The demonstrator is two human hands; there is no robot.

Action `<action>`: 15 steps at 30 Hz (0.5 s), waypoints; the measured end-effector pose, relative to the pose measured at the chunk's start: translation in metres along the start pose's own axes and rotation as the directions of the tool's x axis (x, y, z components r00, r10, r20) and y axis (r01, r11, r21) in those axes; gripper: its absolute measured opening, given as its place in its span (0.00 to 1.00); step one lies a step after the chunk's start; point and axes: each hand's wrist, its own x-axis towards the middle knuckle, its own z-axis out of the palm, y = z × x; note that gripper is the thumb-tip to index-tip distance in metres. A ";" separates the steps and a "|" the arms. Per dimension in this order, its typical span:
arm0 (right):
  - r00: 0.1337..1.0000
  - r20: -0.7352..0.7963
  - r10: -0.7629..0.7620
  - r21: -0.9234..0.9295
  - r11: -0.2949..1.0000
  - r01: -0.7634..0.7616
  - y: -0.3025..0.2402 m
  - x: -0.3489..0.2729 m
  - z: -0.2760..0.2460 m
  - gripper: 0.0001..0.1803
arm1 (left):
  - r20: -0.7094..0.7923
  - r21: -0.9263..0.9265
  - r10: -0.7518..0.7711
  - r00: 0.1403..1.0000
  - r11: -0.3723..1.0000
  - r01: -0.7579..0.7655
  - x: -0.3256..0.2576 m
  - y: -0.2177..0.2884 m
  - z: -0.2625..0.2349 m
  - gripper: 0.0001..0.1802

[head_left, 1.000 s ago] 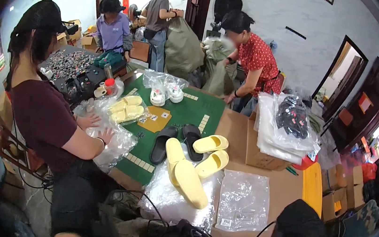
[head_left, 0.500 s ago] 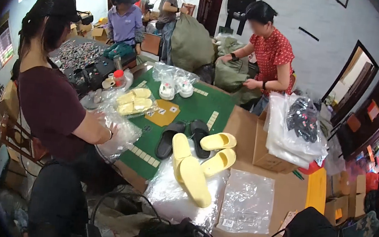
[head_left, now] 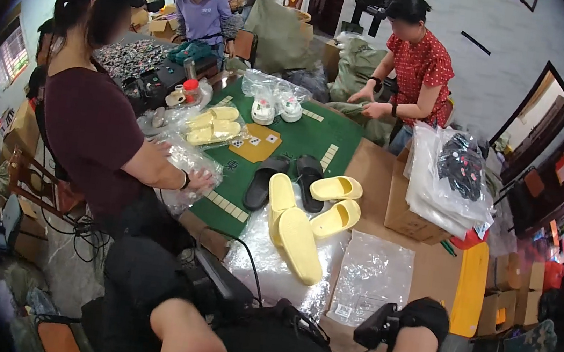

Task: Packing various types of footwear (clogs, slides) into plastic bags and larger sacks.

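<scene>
Both my forearms reach in from the lower edge and end in black coverings with a small black device beside each. My left hand (head_left: 139, 264) is a dark shape left of the table's front edge. My right hand (head_left: 426, 317) is a rounded dark shape near a clear plastic bag (head_left: 375, 275) lying flat. Fingers cannot be made out on either, and I see nothing held. Between them, yellow slippers (head_left: 298, 241) lie on a stack of clear plastic bags (head_left: 254, 260). Two more yellow slippers (head_left: 334, 218) and black slippers (head_left: 267, 181) sit just beyond.
A co-worker at left presses a crinkled clear bag (head_left: 191, 168). Bagged yellow slippers (head_left: 214, 129) and bagged white shoes (head_left: 265, 111) stand on the green mat (head_left: 322, 135). At right is a cardboard box (head_left: 414, 217) topped with bags. A co-worker in red handles a sack (head_left: 369, 127).
The view has shifted, so the table sits further right and lower. My forearms now show more. The co-worker at left has a hand spread on the clear bag.
</scene>
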 end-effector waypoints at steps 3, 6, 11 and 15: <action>0.994 -0.047 0.101 0.125 0.988 -0.095 -0.015 -0.034 -0.007 0.21 | -0.172 0.192 0.055 0.984 0.981 -0.021 -0.029 0.027 -0.018 0.11; 0.517 0.246 0.820 -0.151 0.559 -0.815 -0.086 -0.117 -0.043 0.19 | 0.791 -0.211 -0.271 0.548 0.720 0.661 -0.079 0.057 -0.063 0.09; -0.614 0.320 0.721 -0.761 -0.191 -0.620 -0.202 -0.249 -0.103 0.27 | 0.953 0.301 -0.129 -0.275 0.282 0.911 -0.198 0.182 -0.107 0.10; -0.853 0.319 0.413 -0.882 -0.201 -0.427 -0.301 -0.295 -0.130 0.38 | 0.796 0.404 0.346 -0.497 0.308 0.861 -0.225 0.249 -0.145 0.09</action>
